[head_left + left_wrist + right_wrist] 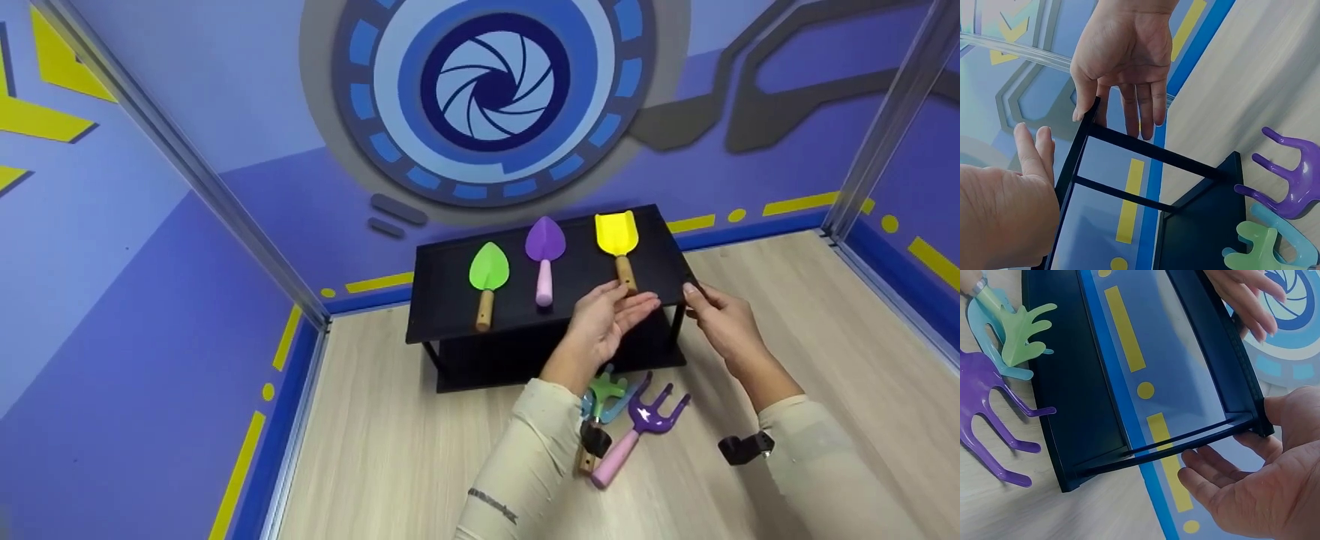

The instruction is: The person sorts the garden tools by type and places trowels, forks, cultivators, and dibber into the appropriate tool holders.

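Observation:
A black two-tier rack [442, 281] stands against the wall. My right hand [724, 322] pinches its front right corner, thumb above and index finger beneath; the other fingers spread loosely below the top in the right wrist view. Palm up, my left hand [600, 324] is at the handle end of a yellow shovel [617, 234] on the rack top. Its fingers are straight; whether they bear on the handle or the rack edge is hard to tell. A purple trowel [545, 240] with a pink handle and a green trowel [489, 268] with a wooden handle lie further left.
On the floor before the rack lie a purple hand fork [652, 414], a green hand rake [606, 388] and a light blue tool [1289, 233], partly overlapping. My left forearm hides part of them. Patterned blue wall panels [255, 225] enclose the rack behind and at both sides.

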Demonstrator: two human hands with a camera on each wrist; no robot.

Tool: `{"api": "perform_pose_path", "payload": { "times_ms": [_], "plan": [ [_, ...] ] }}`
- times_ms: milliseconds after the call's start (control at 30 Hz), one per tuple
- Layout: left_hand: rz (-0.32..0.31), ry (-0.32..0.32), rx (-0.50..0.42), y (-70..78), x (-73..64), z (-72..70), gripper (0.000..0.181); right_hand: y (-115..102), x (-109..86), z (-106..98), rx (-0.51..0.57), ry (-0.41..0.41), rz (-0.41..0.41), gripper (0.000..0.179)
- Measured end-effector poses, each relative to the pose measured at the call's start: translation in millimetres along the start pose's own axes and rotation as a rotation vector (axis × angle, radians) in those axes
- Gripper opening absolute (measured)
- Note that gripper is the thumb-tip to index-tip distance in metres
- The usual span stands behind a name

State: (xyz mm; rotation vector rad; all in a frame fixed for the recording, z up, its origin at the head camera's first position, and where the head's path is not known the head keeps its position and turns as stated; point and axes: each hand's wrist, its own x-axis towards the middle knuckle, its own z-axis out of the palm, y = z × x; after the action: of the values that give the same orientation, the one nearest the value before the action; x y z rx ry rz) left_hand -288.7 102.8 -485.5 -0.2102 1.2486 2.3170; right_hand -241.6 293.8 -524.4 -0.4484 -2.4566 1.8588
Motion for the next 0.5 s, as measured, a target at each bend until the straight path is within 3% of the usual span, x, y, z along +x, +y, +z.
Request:
{"api": "perform_pose_path", "payload": {
  "times_ms": [300,500],
  "plan": [
    [0.025,-0.008,0.099,-2.2,-22.0,-10.5,0.022,-0.6,-2.9,2.7,-0.079,0.023,-0.036,0.078],
    [0.059,-0.023,0.19,-10.1,-37.6,-28.2,0.019,0.0,-4.9,3.5,-0.136,0.066,-0.066,0.075]
  ]
}}
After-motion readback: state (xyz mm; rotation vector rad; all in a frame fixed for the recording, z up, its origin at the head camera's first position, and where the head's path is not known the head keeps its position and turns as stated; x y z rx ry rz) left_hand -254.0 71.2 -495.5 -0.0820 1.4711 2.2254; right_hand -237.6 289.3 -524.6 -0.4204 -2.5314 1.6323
